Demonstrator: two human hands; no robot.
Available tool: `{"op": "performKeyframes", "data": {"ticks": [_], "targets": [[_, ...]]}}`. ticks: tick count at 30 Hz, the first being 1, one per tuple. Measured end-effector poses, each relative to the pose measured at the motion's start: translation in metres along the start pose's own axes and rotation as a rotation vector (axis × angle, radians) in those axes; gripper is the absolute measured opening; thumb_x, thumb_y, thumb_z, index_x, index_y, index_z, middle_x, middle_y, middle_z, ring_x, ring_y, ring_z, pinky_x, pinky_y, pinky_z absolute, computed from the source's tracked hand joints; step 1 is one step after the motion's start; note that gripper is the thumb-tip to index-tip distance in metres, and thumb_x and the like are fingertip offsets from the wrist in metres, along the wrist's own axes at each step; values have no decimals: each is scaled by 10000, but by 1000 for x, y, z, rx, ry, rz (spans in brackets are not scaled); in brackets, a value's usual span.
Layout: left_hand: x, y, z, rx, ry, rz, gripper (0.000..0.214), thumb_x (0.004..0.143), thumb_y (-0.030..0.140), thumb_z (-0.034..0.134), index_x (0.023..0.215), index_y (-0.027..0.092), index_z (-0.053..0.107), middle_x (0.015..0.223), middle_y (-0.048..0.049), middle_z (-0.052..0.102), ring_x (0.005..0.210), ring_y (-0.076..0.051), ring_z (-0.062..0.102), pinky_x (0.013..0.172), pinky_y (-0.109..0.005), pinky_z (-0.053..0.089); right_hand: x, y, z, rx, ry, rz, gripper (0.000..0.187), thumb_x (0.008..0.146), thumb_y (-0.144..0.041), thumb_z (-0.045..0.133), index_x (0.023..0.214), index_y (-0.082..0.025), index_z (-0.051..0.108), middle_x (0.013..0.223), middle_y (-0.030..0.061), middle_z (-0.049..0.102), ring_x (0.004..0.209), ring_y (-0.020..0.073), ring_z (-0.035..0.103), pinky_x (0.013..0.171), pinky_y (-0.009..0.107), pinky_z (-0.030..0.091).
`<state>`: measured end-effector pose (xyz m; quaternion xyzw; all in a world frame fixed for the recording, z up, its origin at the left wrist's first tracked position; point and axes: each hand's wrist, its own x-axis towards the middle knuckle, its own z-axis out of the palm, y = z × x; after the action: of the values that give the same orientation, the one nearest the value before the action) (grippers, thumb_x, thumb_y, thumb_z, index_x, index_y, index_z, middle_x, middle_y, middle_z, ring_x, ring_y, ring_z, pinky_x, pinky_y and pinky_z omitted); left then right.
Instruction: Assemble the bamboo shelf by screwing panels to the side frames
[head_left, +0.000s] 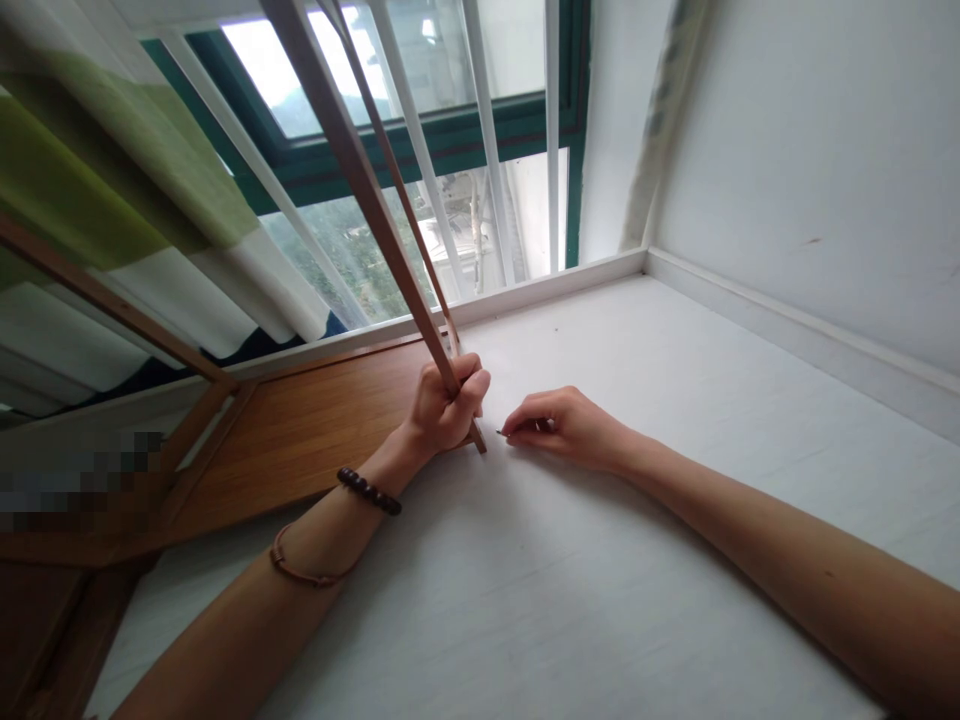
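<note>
My left hand [446, 408] is closed around a long wooden bar [364, 190], near its lower end. The bar rises at a slant toward the upper left, and a thinner wooden bar [390, 160] runs behind it. A brown wooden panel [315, 420] lies beside and beneath my left wrist. Just right of the bar's lower end, my right hand [566, 428] rests low over the white surface [600, 580]. Its thumb and fingertips pinch a small, thin, screw-like piece [500, 433], pointing toward the bar. The piece is apart from the wood and too small to identify surely.
A raised white edge [555, 285] borders the surface at the back, below a barred window [487, 110]. A white wall [810, 150] stands on the right. Green and white curtains [112, 170] hang at left, behind another wooden rail [112, 300].
</note>
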<state>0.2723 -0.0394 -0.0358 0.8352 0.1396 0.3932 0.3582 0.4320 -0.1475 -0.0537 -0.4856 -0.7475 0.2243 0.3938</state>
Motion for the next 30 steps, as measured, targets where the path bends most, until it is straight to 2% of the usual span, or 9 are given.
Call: {"op": "performKeyframes", "data": {"ticks": [2,5,8,10,15,21,23,26,30], "targets": [[0,0,0,4,-2,-3,356,843,274,448,501,180,416,414,28,446,379,-83,431,374,-226,288,0,1,-7,-77,-69,-38,130,789,-259,634,851,-169,706,847,43,639,657,95,562,652,217,440],[0,-1,-1,7,-8,-8,356,846,285,447,507,181,420,420,27,447,381,-85,432,375,-229,288,0,3,-18,-179,-156,1,182,736,-297,696,876,-181,701,910,53,617,701,109,571,677,228,448],[-1,-2,-1,6,-7,-11,359,846,283,450,503,183,413,416,27,442,379,-84,427,375,-229,288,1,5,-23,-262,-125,66,80,796,-196,621,842,-166,680,877,47,612,703,107,568,682,227,438],[-1,-2,-1,4,-8,-9,360,844,282,452,500,183,412,413,28,438,376,-83,423,375,-229,289,1,6,-23,-332,-92,98,82,819,-161,579,841,-161,658,875,47,609,717,113,566,699,237,430],[0,-3,-1,-11,-8,-7,356,840,280,450,499,185,405,413,28,440,377,-84,428,374,-226,288,-1,6,-22,-530,-27,234,200,826,-338,591,921,-162,594,899,62,590,761,157,555,709,277,421],[1,0,-3,9,-66,-12,355,832,285,443,493,184,408,427,18,449,403,-94,435,387,-228,293,1,0,-14,-692,-28,247,153,899,-239,469,825,-158,576,916,87,585,848,196,544,674,281,402],[2,4,-4,40,-76,-29,339,823,281,441,500,181,420,431,15,458,409,-95,434,396,-227,302,1,-1,-12,-676,-11,245,140,900,-225,466,832,-149,561,910,95,592,837,195,543,677,284,401],[5,9,-8,132,-120,-47,302,809,301,430,538,174,464,461,9,490,432,-100,436,422,-228,325,0,-2,-12,-498,52,258,118,910,-229,441,885,-161,535,841,59,616,731,158,549,635,268,399],[8,12,-11,234,-225,27,381,835,356,358,514,178,464,466,-5,484,468,-117,441,497,-255,373,1,-3,-14,-289,149,249,168,896,-203,453,1045,-167,522,825,37,656,729,148,588,648,259,422]]}}
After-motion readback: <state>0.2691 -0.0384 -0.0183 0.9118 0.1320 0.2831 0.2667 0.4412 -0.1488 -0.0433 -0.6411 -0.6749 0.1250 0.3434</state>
